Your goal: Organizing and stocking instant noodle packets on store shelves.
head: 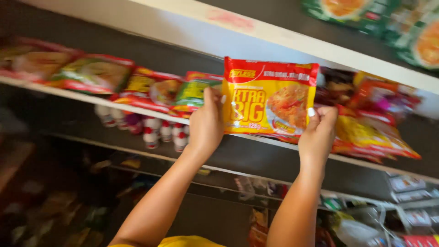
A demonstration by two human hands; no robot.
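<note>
The left hand (206, 122) pinches the left edge of a yellow and red noodle packet (269, 98), thumb on the front and fingers closed behind it, while the right hand (318, 132) clamps the lower right corner the same way. Together they hold the packet upright, face out, at the front lip of a white shelf (91, 98), between a green packet (194, 91) and some darker packets (366, 114) on the right. It looks like a step of setting the packet in the row; seating it would call for a gap and a level push back. The shelf is crowded with other packets, small bottles (151, 130) stand on the shelf below, and the dim lower shelves hold blurred goods.
</note>
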